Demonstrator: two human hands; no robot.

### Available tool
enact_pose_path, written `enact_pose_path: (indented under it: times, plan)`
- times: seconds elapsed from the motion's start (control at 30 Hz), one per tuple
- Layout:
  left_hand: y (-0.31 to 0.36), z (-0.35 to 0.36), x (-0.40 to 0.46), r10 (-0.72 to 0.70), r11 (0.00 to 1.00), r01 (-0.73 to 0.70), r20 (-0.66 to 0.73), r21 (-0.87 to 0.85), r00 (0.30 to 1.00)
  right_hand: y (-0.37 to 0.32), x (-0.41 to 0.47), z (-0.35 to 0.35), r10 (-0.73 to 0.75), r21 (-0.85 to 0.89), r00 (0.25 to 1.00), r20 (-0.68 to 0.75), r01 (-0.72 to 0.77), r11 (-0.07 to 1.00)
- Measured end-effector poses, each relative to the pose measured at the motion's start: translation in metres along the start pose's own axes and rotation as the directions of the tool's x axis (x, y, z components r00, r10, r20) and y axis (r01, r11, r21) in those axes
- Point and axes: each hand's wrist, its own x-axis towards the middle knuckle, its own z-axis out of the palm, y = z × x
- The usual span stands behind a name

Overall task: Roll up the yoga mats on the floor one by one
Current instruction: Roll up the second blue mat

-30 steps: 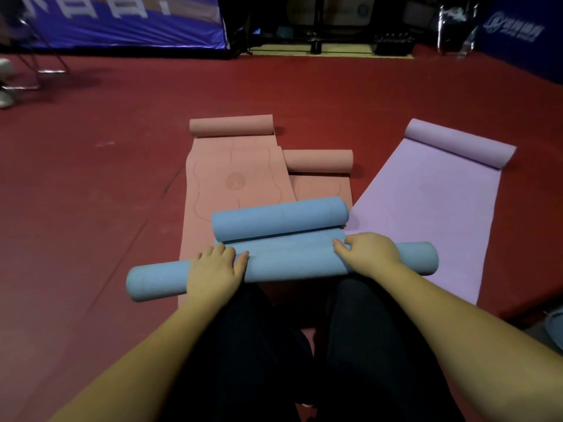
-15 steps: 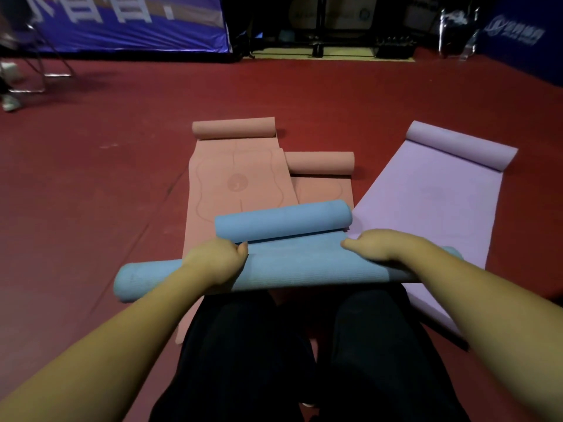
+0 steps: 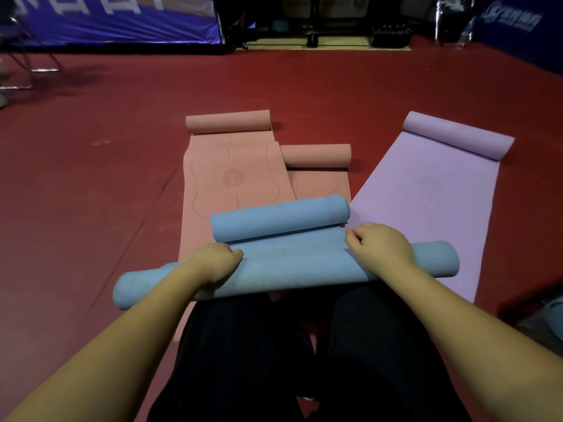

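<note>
Blue mat: matte foam w/ fine ribbed grain; near end rolled into a thick cylinder lying crosswise over the lap, far end curled into a second, shorter roll; short flat strip between the two rolls.
Left hand: on top of near roll, left of centre; fingers curled over the roll's far side, gripping it; fingertips hidden behind the curve.
Right hand: on near roll, right of centre; fingers bent down onto the flat strip at the roll's front edge, prob. pinching it, though underside not visible.
Left pink mat: salmon, smooth, faint embossed wavy outline and round emblem; flat on floor, far end in a tight roll; blue mat lies across its near part.
Right pink mat: same salmon foam, tucked partly under left pink mat's edge; far end rolled, roll sits nearer than its neighbour's.
Purple mat: pale lilac, soft matte, angled off to the right; far end rolled into a fat cylinder; near roll of blue mat overlaps its left edge.
Floor: dark red sheet flooring, slight sheen, thin seam lines.
Legs: dark trousers, fabric detail lost in shadow.
Background: blue banner w/ white lettering at top left; dark equipment beyond, too dim to make out.
</note>
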Motion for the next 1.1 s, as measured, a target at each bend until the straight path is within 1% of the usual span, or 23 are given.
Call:
enact_pose_path:
  times: [0.1,0.2,0.27,0.37,0.4,0.43,0.47,0.53,0.57,0.63,0.7,0.77,0.87,1.0,1.1]
  plan:
    - [-0.003,-0.002,0.006,-0.023,0.999,0.024,0.046,-0.024,0.999,-0.003,-0.007,0.003,0.015,-0.003,0.999,-0.039,-0.015,1.000]
    - [-0.004,-0.006,0.013,-0.025,0.997,0.030,0.076,-0.067,0.997,-0.004,-0.020,0.012,-0.048,-0.009,0.994,-0.094,0.048,0.999]
    - [-0.004,-0.006,0.018,0.000,0.995,0.005,0.042,-0.103,0.999,-0.003,-0.028,0.018,-0.099,-0.042,0.990,-0.097,0.095,0.995]
    - [-0.003,-0.004,0.020,0.025,0.992,-0.027,-0.018,-0.125,1.000,-0.003,-0.026,0.019,-0.100,-0.076,0.991,-0.088,0.094,0.993]
    - [-0.002,-0.003,0.018,0.018,0.992,-0.025,-0.053,-0.125,0.998,-0.004,-0.022,0.018,-0.095,-0.095,0.992,-0.086,0.087,0.992]
    - [-0.002,-0.002,0.016,0.005,0.993,-0.019,-0.122,-0.116,0.993,-0.005,-0.016,0.016,-0.092,-0.127,0.993,-0.076,0.082,0.988]
    - [-0.001,-0.001,0.014,-0.008,0.996,-0.013,-0.228,-0.091,0.974,-0.005,-0.011,0.015,-0.081,-0.158,0.995,-0.054,0.072,0.985]
    - [-0.001,0.002,0.007,-0.014,0.999,-0.009,-0.434,-0.051,0.901,-0.005,0.000,0.015,-0.056,-0.167,0.998,-0.007,0.054,0.984]
    - [-0.001,0.005,0.004,-0.016,0.999,-0.009,-0.493,-0.049,0.870,-0.006,0.005,0.015,-0.041,-0.158,0.999,0.023,0.044,0.986]
    - [-0.002,0.013,-0.003,0.001,0.999,-0.030,-0.556,-0.042,0.831,-0.006,0.012,0.015,-0.018,-0.149,0.997,0.073,0.029,0.988]
    - [-0.005,0.026,-0.009,0.065,0.996,-0.093,-0.604,-0.014,0.794,-0.007,0.019,0.016,0.003,-0.144,0.993,0.117,0.013,0.990]
    - [-0.008,0.038,-0.013,0.103,0.993,-0.117,-0.613,0.018,0.783,-0.009,0.026,0.014,0.031,-0.136,0.986,0.162,-0.008,0.991]
    - [-0.007,0.042,-0.014,0.116,0.993,-0.096,-0.613,0.066,0.781,-0.011,0.031,0.010,0.059,-0.134,0.970,0.234,-0.028,0.991]
    - [-0.003,0.027,-0.009,0.088,0.996,-0.069,-0.569,0.054,0.818,-0.015,0.037,0.000,0.085,-0.116,0.940,0.331,-0.049,0.992]
    - [0.000,0.018,-0.010,0.086,0.994,-0.035,-0.532,0.106,0.842,-0.014,0.039,-0.013,0.102,-0.087,0.903,0.418,-0.072,0.994]
